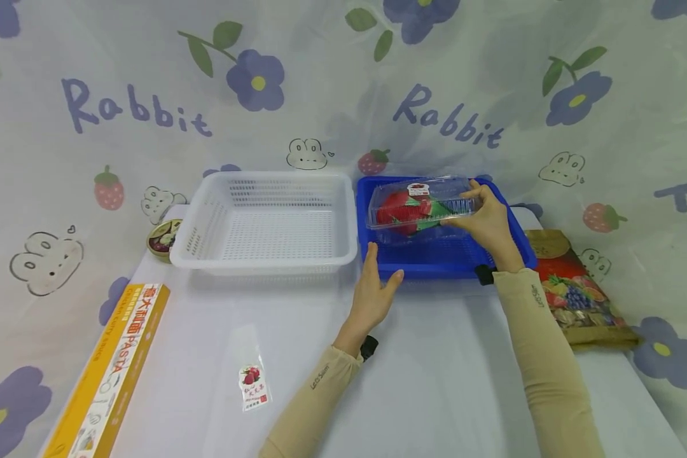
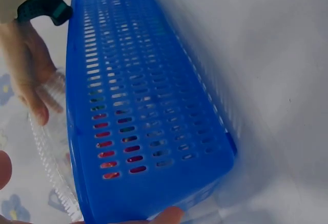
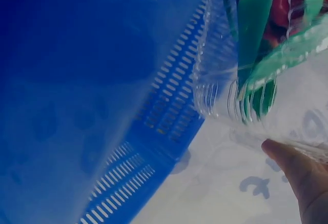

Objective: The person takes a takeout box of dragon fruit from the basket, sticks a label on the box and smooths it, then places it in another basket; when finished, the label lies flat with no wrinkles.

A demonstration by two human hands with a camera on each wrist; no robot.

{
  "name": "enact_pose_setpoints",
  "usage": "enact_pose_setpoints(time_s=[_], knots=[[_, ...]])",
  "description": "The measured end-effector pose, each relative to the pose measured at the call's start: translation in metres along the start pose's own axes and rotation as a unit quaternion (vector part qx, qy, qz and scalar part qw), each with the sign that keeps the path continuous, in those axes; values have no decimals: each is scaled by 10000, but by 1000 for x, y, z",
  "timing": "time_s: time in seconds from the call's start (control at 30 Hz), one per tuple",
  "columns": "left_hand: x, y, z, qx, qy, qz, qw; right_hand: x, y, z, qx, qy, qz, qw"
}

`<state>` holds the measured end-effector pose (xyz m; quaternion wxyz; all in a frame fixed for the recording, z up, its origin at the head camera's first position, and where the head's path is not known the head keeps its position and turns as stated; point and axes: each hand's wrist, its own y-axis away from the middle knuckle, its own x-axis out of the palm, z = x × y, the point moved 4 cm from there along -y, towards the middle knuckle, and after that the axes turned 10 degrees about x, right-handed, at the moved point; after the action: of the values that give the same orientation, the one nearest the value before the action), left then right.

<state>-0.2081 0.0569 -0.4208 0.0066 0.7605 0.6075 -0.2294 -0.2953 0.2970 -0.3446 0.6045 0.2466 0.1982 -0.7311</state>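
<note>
A clear plastic clamshell box (image 1: 449, 186), with a red and green dragon fruit (image 1: 401, 208) inside and a small white label (image 1: 418, 189) on its lid, is held slightly tilted over the blue perforated basket (image 1: 429, 275). My right hand (image 1: 488, 222) grips the box by its right end; in the right wrist view one fingertip (image 3: 279, 149) shows at the ribbed plastic edge. My left hand (image 1: 372, 296) has its fingers extended and thumb spread, holding nothing, at the basket's front left corner. The left wrist view shows the basket's slotted side (image 2: 123, 198) close up, with red showing through the slots.
Left of the blue basket stands a white perforated basket (image 1: 263, 262). A small round tin (image 1: 163, 242) sits beside it. An orange pasta box (image 1: 114, 362) lies at the left edge, a dragon fruit sticker (image 1: 254, 385) in front, and a brown fruit-printed bag (image 1: 572, 280) at right.
</note>
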Motion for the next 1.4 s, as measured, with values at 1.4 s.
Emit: enact_pose_setpoints(time_s=[1.4], knots=[[1,-1,1,-40,-87,40,9999,-4,-38,-12,969,1544,2135,9598]])
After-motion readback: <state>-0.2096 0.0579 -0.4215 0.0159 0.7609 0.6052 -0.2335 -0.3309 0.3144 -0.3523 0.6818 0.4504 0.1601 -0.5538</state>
